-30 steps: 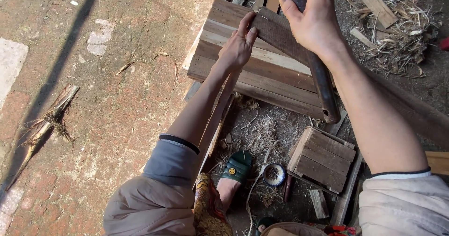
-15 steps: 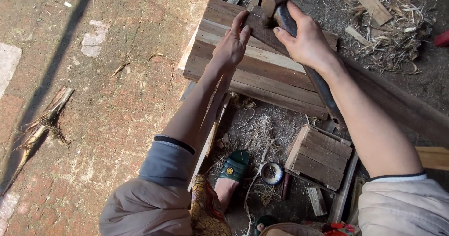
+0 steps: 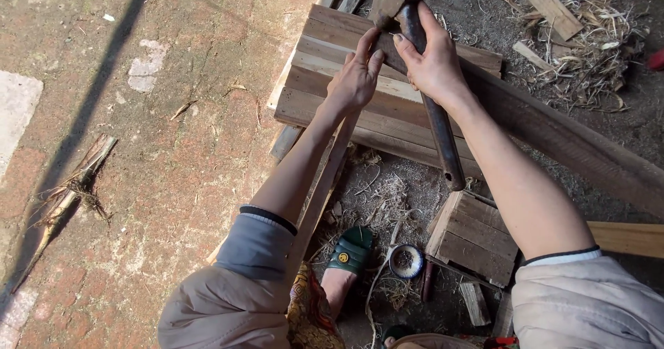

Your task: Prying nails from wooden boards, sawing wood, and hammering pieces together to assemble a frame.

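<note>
- The hammer (image 3: 422, 79) lies on the plank panel (image 3: 360, 107), its head near the panel's far edge and partly cut off by the frame top; its long dark handle runs back past the panel's near edge.
- My right hand (image 3: 434, 64) hides the upper handle; its grip is clamped around it, just below the head.
- My left hand (image 3: 357, 79) rests flat on the panel beside the hammer, fingers together and stretched out, clamped on nothing.
- Both forearms reach forward, sleeves pushed up.
- Nearer than the panel: a small slatted block (image 3: 474, 237), a green sandal (image 3: 351, 249), a small round tin (image 3: 405, 260) whose contents I cannot make out.
</note>
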